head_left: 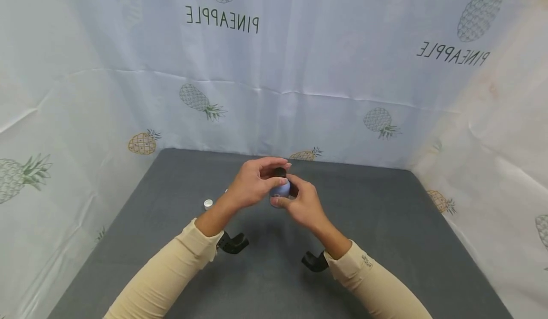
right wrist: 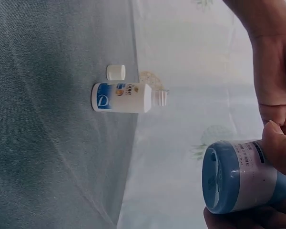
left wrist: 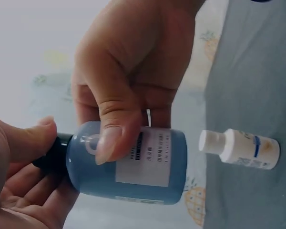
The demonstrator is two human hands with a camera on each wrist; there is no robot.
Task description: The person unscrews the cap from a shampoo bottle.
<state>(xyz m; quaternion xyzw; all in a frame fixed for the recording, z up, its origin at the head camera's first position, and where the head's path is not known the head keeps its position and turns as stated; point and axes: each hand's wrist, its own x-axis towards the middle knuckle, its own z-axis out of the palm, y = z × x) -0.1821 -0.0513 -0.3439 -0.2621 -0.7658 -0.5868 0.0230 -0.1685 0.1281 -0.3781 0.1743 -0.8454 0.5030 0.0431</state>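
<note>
Above the table, both hands hold a blue bottle with a pale printed label. My right hand grips its body, thumb across the label. The bottle's black cap is between the thumb and fingers of my left hand. In the left wrist view the bottle lies sideways because that camera is turned; the black cap is partly covered by fingers. The right wrist view shows the base of the bottle near the camera; the cap end is out of that picture.
A white Dove bottle stands on the grey table, its threaded neck bare, with a small white cap beside it. A white bottle also shows in the left wrist view. A pineapple-print curtain encloses the back and sides.
</note>
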